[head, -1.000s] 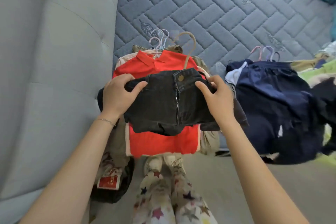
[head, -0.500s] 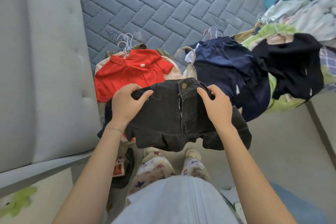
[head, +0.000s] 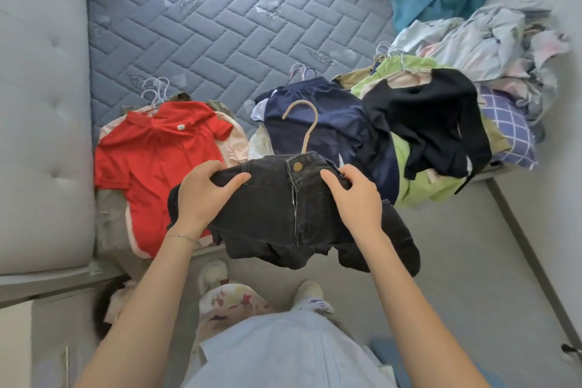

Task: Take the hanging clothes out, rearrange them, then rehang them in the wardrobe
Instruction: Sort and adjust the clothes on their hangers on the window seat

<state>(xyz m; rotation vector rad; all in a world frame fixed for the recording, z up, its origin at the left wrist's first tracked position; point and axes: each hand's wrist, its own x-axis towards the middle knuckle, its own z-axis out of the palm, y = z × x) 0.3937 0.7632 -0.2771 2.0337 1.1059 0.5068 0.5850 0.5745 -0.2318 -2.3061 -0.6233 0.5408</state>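
The shorts (head: 283,214), of black denim, hang in the air in front of the person, over the near edge of the bed (head: 220,25) and the floor below it. Their waistband is the far, upper edge and runs left to right; the legs droop toward the person's feet. The button sits midway along the waistband, with the zip running straight down from it. A tan hanger (head: 304,127) rises out of the waistband just behind the button, its hook pointing away from the person and curling open to the left. The hands are apart, one at each end of the waistband: the left hand (head: 201,195) grips the left end with its thumb laid across the front of the denim, and the right hand (head: 356,195) grips the right end with its fingers curled over the top edge. The button lies between them. Beyond the left hand a red shirt (head: 157,161) lies flat on the bed; beyond the right hand lies a navy garment (head: 318,123), partly overlapped by a black garment (head: 434,123).
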